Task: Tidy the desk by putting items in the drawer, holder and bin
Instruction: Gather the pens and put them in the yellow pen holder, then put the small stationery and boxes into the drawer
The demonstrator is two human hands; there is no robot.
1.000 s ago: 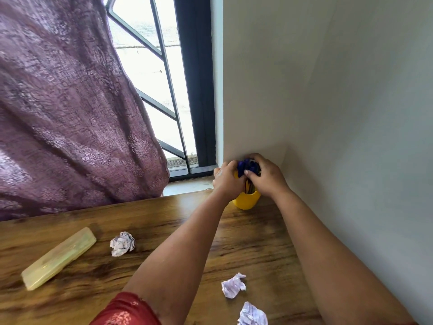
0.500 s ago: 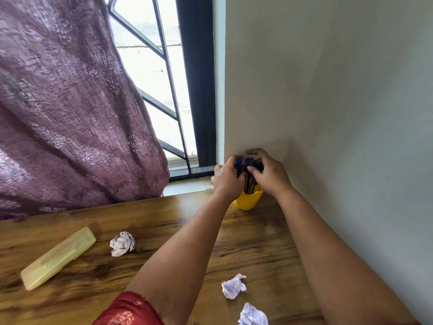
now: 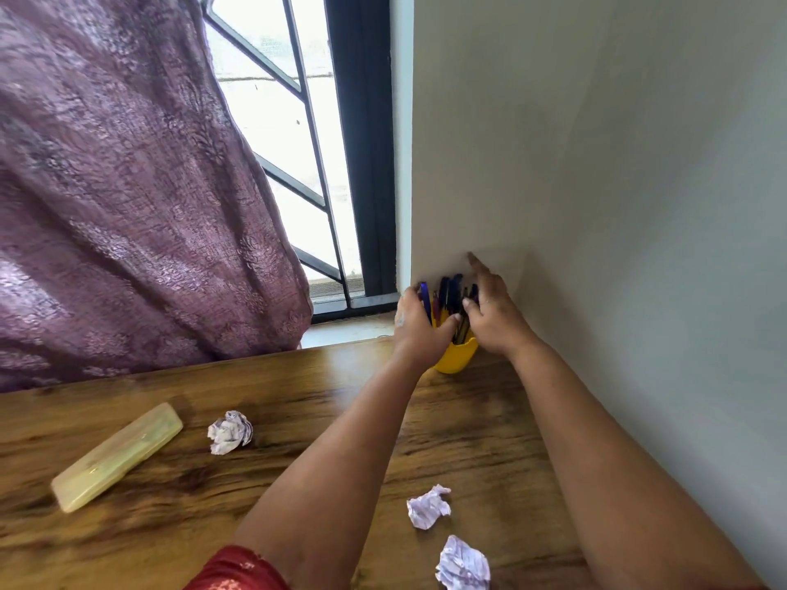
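At desk corner, left hand (image 3: 419, 330), right hand (image 3: 489, 313) around pens (image 3: 449, 293)

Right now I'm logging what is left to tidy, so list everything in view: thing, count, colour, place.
pens: a bunch, mostly blue and dark, standing in the holder
holder: one, yellow, far desk corner by the wall
paper balls: three, white; one mid-left, two near right
case: one, pale yellow-green, left on the desk
desk: one, brown wood
curtain: one, purple, left
window: one, dark frame, behind the desk
wall: pale, right
left hand: curled round the pens
right hand: fingers straight, against the pens
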